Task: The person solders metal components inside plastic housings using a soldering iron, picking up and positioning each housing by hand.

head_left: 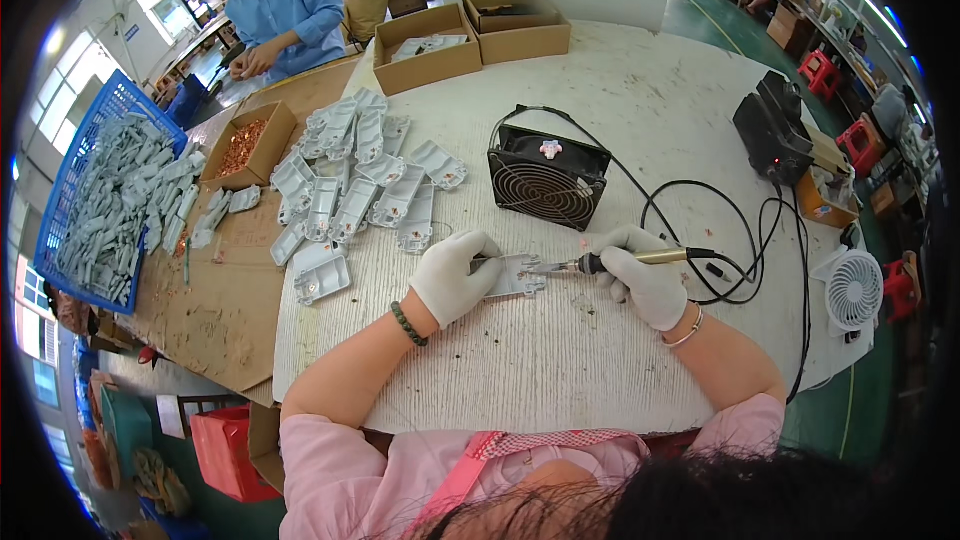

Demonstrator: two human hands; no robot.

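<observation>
L hand (452,278) in a white fabric glove, fingers curled in, nearly closed – thumb & forefinger pinch the L end of a grey plastic housing (516,282), a shallow piece w/ small metal bits at its R end. Housing sits front-centre of the table, b/w the two hands, at/just above the top; can't tell if it touches. R hand (640,280), same glove, fingers bent round a slim soldering iron (660,256), pen-style: smooth gold-toned handle, black collar, thin metal shaft pointing L, tip over the housing – contact unclear.

Table (480,370) = off-white top w/ fine streaky grain, dotted w/ dark specks. Glossy black cable (700,183) loops R toward a boxy black unit (775,135). Behind the hands, a square black fan (548,178) w/ concentric wire-ring grille; far R, a round white plastic fan (853,290).

Back L of the L hand: heap of matte grey housings (385,170), rounded-corner trays, overlapping every which way. Next to it a small cardboard box (272,148) of shiny copper-coloured bits, then a blue plastic lattice basket (90,118) full of long grey pcs. Two brown corrugated cartons (530,43) at the back edge.
</observation>
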